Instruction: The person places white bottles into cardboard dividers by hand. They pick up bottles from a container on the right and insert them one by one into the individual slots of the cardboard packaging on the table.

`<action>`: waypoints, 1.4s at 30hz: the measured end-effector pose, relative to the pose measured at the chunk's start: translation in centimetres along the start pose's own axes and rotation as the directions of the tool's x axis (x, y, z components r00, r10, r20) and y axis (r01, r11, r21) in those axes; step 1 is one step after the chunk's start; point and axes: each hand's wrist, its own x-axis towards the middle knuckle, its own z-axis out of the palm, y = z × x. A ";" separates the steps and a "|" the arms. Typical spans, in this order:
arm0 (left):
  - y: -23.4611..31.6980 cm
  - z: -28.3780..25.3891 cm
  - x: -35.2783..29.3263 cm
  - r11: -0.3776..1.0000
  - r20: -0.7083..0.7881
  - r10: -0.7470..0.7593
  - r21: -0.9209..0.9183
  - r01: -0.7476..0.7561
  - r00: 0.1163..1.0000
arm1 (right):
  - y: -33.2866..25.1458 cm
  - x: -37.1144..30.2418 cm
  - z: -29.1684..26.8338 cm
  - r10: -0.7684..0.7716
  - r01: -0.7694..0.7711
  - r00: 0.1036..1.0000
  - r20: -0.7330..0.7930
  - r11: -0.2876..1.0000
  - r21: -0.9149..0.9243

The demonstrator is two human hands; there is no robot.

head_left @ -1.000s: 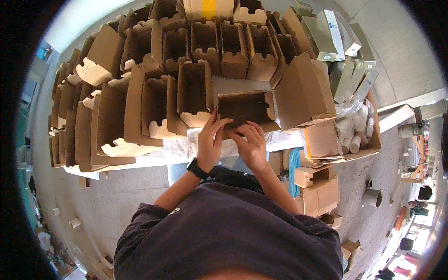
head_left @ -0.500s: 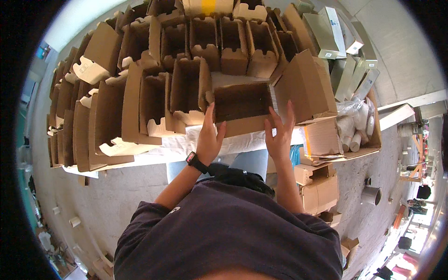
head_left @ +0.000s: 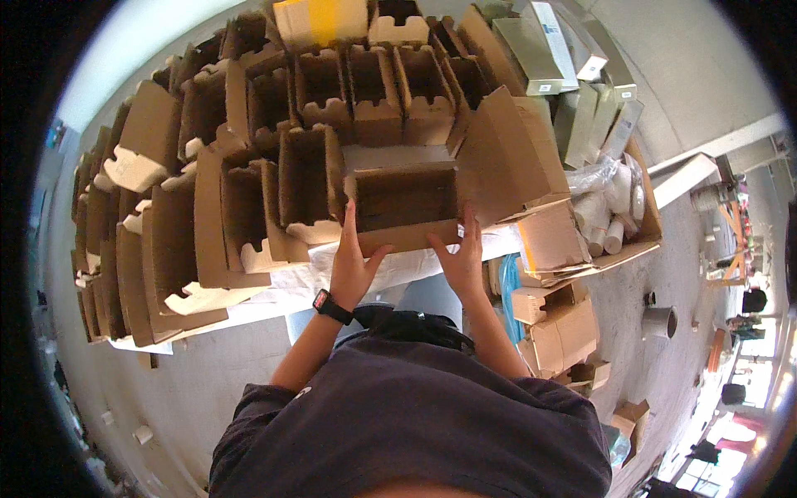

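Observation:
An open-topped cardboard box (head_left: 408,238) sits before me at the front of the table, its brown inside facing up. My left hand (head_left: 354,270) presses against its left side, fingers along the wall and thumb at the front. On the opposite side my right hand (head_left: 462,264) holds it the same way, with the thumb on the front panel. Just left of it stands another open cardboard box (head_left: 311,178) with notched flaps. A larger cardboard carton (head_left: 503,162) with a raised flap is close by on the right.
Rows of open cardboard boxes (head_left: 322,79) fill the table's left and back. At the right, flat pale boxes (head_left: 535,54) are piled behind a carton holding plastic-wrapped white rolls (head_left: 614,236). A white cloth (head_left: 386,264) covers the table's front edge. More cartons (head_left: 564,332) stand lower right.
My right hand, apart from the box before, has closed in on its right side. The whole view has shifted, so the boxes appear farther left and mostly lower.

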 end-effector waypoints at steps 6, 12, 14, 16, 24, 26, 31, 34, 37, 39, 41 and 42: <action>-0.9 0.7 -0.5 0.999 0.049 -0.020 0.039 0.018 0.999 | -0.7 -0.4 -0.3 -0.014 0.014 1.000 0.004 0.983 -0.182; -1.5 1.0 -0.3 1.000 -0.021 -0.021 0.003 0.021 1.000 | -1.7 -0.8 -1.5 -0.020 0.027 0.998 0.053 0.989 -0.147; -1.4 0.9 -0.2 0.997 -0.009 -0.074 -0.021 0.074 0.997 | -2.6 -0.8 -2.5 -0.104 0.106 0.994 0.023 0.987 -0.119; -0.7 0.5 -0.1 0.983 0.018 -0.171 -0.063 0.172 0.985 | -3.4 -0.7 -3.5 -0.100 0.096 0.994 -0.048 0.992 -0.081; -1.2 0.9 -0.3 0.998 -0.015 -0.037 0.043 0.038 0.999 | -4.6 0.7 -7.4 -0.246 0.248 0.913 -0.326 0.968 -0.034; -1.9 1.0 -0.4 0.998 -0.023 -0.041 0.049 0.042 0.999 | -5.0 0.9 -8.0 -0.224 0.235 0.906 -0.358 0.972 -0.013; -1.4 0.9 -0.2 0.998 -0.008 -0.047 0.028 0.047 0.999 | -1.5 4.1 -13.5 -0.243 0.144 0.809 -0.535 0.965 -0.221; -1.2 0.7 -0.1 0.998 -0.015 -0.018 0.057 0.018 1.000 | -1.4 6.7 -17.9 -0.096 0.052 0.760 -0.642 0.995 -0.087; -0.9 0.6 0.0 0.999 -0.015 -0.013 0.044 0.014 1.000 | 1.3 9.4 -22.0 0.014 -0.254 0.847 -0.531 0.888 -0.382; -1.0 0.5 -0.1 0.999 -0.001 -0.005 0.047 0.005 1.000 | 3.3 11.0 -25.0 0.237 -0.491 0.859 -0.454 0.633 -0.598; -1.3 0.5 -0.1 0.999 0.000 -0.016 0.052 0.016 1.000 | 7.1 12.8 -27.5 0.435 -0.591 0.801 -0.412 0.460 -0.663; -1.3 0.7 0.0 0.999 -0.001 -0.019 0.050 0.019 1.000 | 9.5 13.4 -28.4 0.490 -0.608 0.777 -0.396 0.420 -0.674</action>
